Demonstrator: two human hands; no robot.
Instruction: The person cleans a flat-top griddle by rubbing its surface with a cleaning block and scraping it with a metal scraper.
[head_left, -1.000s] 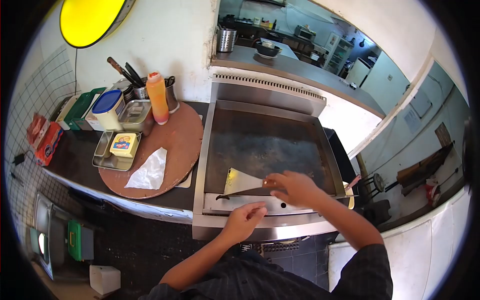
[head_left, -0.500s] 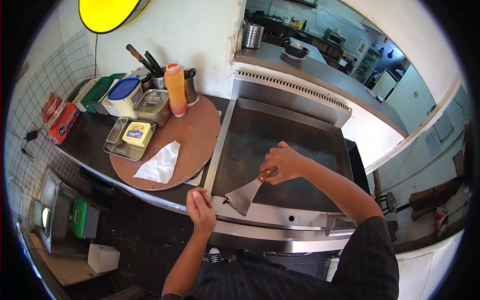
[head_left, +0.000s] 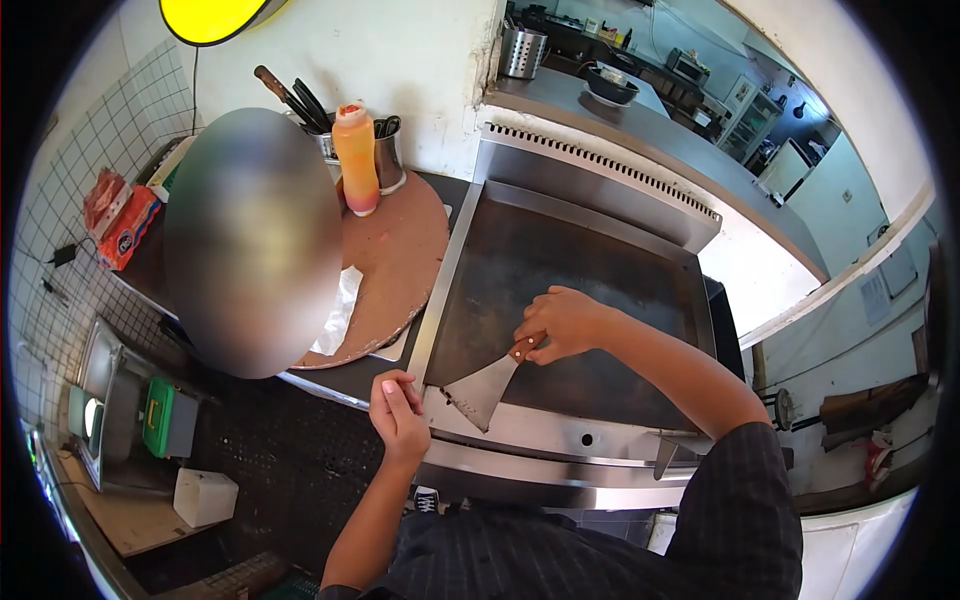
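Scraper at the front left of the griddle, right hand clenched round its wooden handle; cloudy patches mark the plate, far from spotless. Left hand near the blade, fingers curled, contents impossible to tell.

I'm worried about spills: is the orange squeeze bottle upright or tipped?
Upright. The squeeze bottle stands on its base on the round board, its red-stained top upward, beside the metal utensil holder.
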